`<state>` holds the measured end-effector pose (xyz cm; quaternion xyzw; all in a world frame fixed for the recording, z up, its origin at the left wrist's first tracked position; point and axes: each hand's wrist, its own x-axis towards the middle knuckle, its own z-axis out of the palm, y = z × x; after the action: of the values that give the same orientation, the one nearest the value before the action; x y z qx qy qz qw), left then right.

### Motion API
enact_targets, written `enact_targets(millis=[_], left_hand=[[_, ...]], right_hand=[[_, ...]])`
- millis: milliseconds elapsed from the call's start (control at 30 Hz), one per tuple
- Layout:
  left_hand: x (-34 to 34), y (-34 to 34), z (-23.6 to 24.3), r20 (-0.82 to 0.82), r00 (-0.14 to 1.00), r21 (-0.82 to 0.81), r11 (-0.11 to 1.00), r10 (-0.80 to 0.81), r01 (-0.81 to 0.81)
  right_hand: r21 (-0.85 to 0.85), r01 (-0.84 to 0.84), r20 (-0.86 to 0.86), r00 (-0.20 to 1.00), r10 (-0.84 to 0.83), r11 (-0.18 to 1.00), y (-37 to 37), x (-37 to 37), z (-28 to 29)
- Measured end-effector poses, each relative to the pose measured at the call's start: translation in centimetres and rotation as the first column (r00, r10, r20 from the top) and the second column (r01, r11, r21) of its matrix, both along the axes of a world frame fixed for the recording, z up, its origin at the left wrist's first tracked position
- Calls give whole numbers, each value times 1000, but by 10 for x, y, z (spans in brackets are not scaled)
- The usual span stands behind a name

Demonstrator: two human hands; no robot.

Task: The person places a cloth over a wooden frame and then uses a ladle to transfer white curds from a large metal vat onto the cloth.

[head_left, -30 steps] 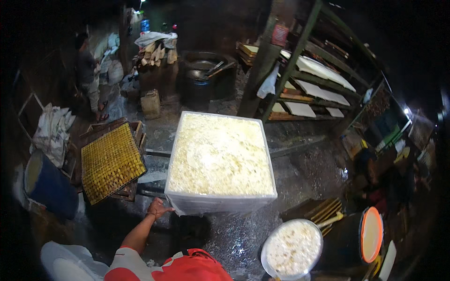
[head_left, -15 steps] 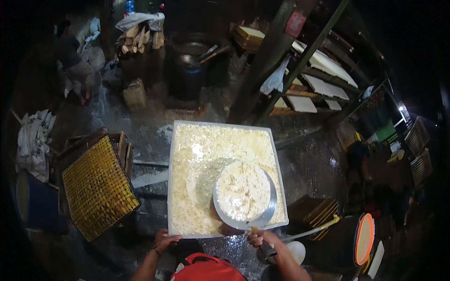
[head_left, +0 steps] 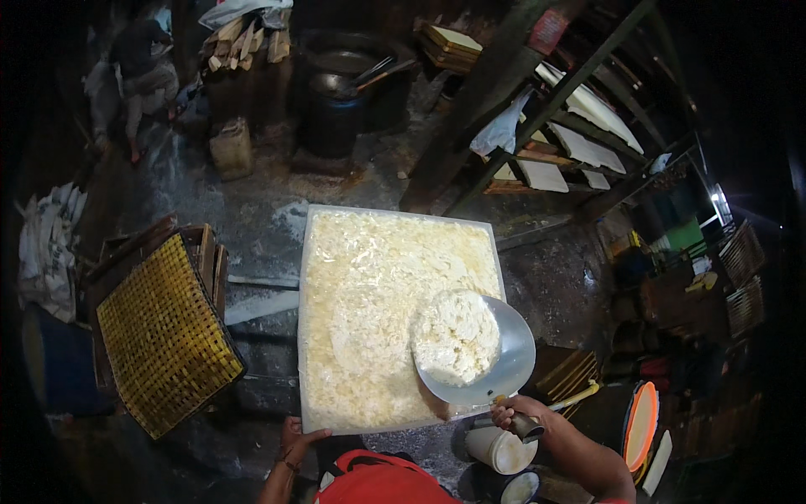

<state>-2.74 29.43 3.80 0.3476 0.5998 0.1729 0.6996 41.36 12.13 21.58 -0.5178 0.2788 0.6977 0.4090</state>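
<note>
A square white tray (head_left: 304, 353), filled with pale, wet curd (head_left: 369, 311), lies in front of me. At its near left corner is my left hand (head_left: 298, 438), thumb along the front edge and fingers by the side, closed round the corner. Over the near right part of the tray is a wok-like metal scoop (head_left: 516, 336), tilted and holding a heap of white curd (head_left: 457, 336). My right hand (head_left: 514, 414) grips its tubular handle. The scoop's right side projects past the tray's edge.
A yellow woven mat (head_left: 168, 336) leans on wooden frames to the left. White buckets (head_left: 504, 449) stand by my right arm, near an orange-rimmed basket (head_left: 642, 428). Ahead are a dark stove (head_left: 332, 126), stacked firewood (head_left: 239, 42), a post and racks (head_left: 579, 151). A person (head_left: 151, 71) bends over at far left.
My right hand has carried the scoop to the right, from over the tray to partly beyond its right edge. My left hand stays at the near left corner, its thumb now extended along the edge.
</note>
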Motion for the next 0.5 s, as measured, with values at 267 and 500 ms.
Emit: enact_targets(millis=[267,500], left_hand=[[-3,-10,-15,92,994,46,997,50,-55],[6,-28,20,99,991,23,996,-94,92]], right_hand=[[142,-95,515,857,8,985,-24,14,-8],[327,326,807,392,-441,887,-23,3,-35]])
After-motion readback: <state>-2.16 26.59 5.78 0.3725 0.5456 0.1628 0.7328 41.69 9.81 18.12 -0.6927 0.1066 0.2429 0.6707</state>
